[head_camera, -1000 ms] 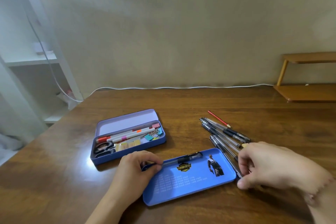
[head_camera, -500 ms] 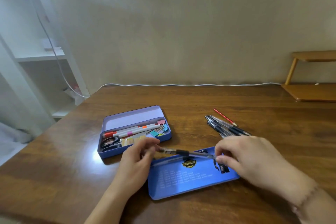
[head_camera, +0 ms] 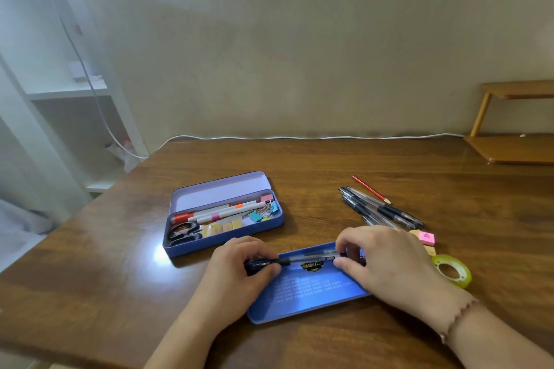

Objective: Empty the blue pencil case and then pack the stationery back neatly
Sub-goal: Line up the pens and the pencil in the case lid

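Wooden bench (head_camera: 299,177) as before — both hands now lower the pen (head_camera: 305,259) onto the blue tray (head_camera: 311,293), left hand (head_camera: 239,266) and right hand (head_camera: 380,260) pinching its ends.

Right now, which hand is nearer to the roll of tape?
The right hand. It grips one end of a pen over the blue tray, just left of the roll of tape. The left hand grips the pen's other end, at the tray's far side.

Single head-worn wide view, looking forward and down across a wooden table (head_camera: 329,165), close over its near edge, wall beyond
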The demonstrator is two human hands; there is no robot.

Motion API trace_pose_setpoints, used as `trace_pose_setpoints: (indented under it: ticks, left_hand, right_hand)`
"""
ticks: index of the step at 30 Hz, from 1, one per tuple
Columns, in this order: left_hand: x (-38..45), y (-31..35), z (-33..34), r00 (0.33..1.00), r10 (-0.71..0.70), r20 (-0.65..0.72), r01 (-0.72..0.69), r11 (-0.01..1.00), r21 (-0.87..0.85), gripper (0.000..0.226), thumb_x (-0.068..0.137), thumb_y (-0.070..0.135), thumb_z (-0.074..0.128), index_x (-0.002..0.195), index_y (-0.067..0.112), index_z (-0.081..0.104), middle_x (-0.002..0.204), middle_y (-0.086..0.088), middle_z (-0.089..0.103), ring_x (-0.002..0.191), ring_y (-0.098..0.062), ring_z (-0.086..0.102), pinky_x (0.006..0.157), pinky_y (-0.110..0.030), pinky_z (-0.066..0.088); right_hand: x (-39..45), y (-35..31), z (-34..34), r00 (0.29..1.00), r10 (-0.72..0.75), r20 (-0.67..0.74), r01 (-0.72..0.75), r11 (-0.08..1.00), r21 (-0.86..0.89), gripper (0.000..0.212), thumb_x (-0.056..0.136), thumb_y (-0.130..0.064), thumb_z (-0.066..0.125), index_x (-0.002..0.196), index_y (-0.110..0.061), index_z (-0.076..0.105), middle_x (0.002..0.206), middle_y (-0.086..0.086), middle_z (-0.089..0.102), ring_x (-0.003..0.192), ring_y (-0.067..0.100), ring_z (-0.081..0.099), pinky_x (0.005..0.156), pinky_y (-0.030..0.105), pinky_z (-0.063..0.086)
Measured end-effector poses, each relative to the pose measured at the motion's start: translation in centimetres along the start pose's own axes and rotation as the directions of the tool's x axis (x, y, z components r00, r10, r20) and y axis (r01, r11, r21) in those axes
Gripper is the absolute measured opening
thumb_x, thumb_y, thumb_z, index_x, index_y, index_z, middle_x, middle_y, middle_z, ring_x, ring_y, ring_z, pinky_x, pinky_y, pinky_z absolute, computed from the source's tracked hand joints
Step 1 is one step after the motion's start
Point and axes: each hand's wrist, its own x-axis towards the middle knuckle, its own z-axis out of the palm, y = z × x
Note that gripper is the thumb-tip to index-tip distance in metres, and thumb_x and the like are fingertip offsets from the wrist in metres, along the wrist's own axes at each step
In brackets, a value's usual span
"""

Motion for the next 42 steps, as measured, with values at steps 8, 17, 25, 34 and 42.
trace_pose_setpoints:
  ticks: [8,17,25,34,42]
  left_hand:
    - [-0.1,-0.1,0.3,0.999,0.031,-0.015,-0.031,1.0,-0.001,0.014,0.077,0.028,0.079,0.081,0.04,0.074,0.093,0.025,0.063,0.095,0.003,0.059,0.079,-0.014,0.051]
    - [-0.1,-0.3,0.4,1.0,0.021,-0.015,-0.02,0.999,0.038,0.011,0.08,0.034,0.075,0.079,0.038,0.065,0.088,0.021,0.063,0.089,-0.002,0.058,0.075,-0.023,0.052]
    - [-0.1,-0.2,0.3,1.0,0.02,-0.01,-0.02,0.999,0.026,0.012,0.073,0.031,0.082,0.077,0.035,0.071,0.087,0.025,0.065,0.092,0.0,0.058,0.08,-0.024,0.052]
    - [0.1,-0.1,0.2,1.0,0.0,-0.003,0.001,1.0,0.022,0.014,0.072,0.03,0.082,0.075,0.037,0.071,0.087,0.027,0.067,0.09,0.0,0.06,0.078,-0.024,0.052]
    - [-0.1,0.2,0.3,1.0,-0.006,-0.001,0.006,0.999,0.037,0.015,0.072,0.03,0.082,0.074,0.039,0.07,0.083,0.025,0.067,0.086,-0.001,0.059,0.073,-0.02,0.05]
  right_hand:
    - [0.3,0.9,0.0,0.996,0.003,0.085,-0.01,0.997,0.073,0.007,0.084,-0.05,0.062,0.086,-0.044,0.058,0.086,-0.023,0.06,0.088,-0.002,0.052,0.073,0.02,0.045]
    - [0.9,0.9,1.1,0.999,0.033,0.005,-0.034,0.997,0.066,0.01,0.089,-0.048,0.056,0.093,-0.039,0.06,0.089,-0.02,0.06,0.091,0.002,0.049,0.076,0.026,0.047]
    - [1.1,1.8,0.9,1.0,0.026,-0.018,-0.024,0.995,0.097,0.014,0.09,-0.037,0.06,0.103,-0.043,0.061,0.092,-0.024,0.056,0.094,0.001,0.048,0.077,0.023,0.046]
    - [2.6,2.3,0.6,0.998,0.037,0.042,-0.042,0.99,0.137,0.005,0.084,-0.035,0.07,0.085,-0.04,0.068,0.093,-0.026,0.058,0.097,0.0,0.05,0.084,0.027,0.044]
    - [2.5,2.1,0.7,0.999,0.031,0.012,-0.032,0.994,0.107,0.004,0.09,-0.039,0.06,0.094,-0.039,0.06,0.092,-0.023,0.06,0.095,0.002,0.05,0.091,0.031,0.042]
